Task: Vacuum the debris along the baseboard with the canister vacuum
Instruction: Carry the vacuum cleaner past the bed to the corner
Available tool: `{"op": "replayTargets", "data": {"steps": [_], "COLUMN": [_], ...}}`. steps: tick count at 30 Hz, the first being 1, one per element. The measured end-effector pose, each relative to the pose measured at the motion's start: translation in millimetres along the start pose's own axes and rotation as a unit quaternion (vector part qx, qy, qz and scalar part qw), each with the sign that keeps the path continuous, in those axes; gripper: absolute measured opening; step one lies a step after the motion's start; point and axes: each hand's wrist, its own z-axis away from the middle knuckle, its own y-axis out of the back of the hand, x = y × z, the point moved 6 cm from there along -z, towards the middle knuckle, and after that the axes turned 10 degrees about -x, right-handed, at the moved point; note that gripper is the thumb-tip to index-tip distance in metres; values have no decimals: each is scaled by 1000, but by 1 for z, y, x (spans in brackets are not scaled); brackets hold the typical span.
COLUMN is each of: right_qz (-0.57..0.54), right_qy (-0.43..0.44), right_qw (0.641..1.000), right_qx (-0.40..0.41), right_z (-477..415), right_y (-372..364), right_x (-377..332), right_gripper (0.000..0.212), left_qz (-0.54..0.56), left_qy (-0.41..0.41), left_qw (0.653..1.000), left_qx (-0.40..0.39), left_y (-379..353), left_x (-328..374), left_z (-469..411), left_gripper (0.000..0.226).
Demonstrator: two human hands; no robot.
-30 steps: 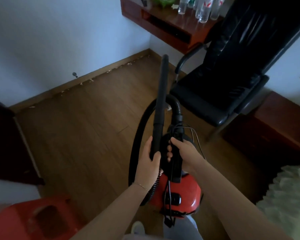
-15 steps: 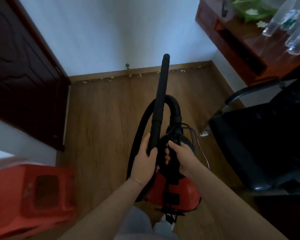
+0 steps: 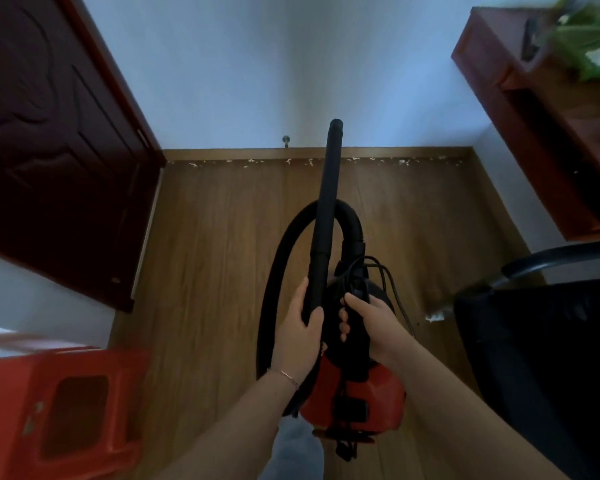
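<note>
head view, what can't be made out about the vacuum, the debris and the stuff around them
- Debris: head view, flecks too small to identify; a stretch is hidden behind the wand.
- Wand mouth: head view, faces away from the camera.
- Canister vacuum: head view, the right hand grips its dark top; handle or cord, cannot tell, black on black.
- Red stool: head view, blurred, cut by the left and bottom edges.

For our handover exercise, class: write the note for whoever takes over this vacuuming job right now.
Left hand grips the wand at its lower end; right hand grips the canister vacuum by its black top handle.
Wand tip points toward the wall, off the floor.
Debris lies strewn along the baseboard ahead.
Done: nothing vacuumed yet.
Left: lower the tip, sweep along the baseboard.
</note>
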Motion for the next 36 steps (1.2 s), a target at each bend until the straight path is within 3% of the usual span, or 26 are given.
{"op": "replayTargets", "data": {"steps": [15,27,36], "right_qz": [17,41,46], "right_qy": [-16,-6,-31], "right_qw": [1000,999,998], "right_qx": [-15,-24,-34], "right_z": [-176,-388,-510], "right_y": [57,176,243], "right_x": [-48,53,131], "right_gripper": [8,9,10], "left_qz": [-27,4,-7], "left_qy": [4,30,9], "left_qw": [1000,997,997], "left_qx": [15,67,83], "left_y": [18,-3,-18], "left_x": [-31,-225,-341], "left_z": [-183,-368,-456], "left_gripper": [50,47,51]}}
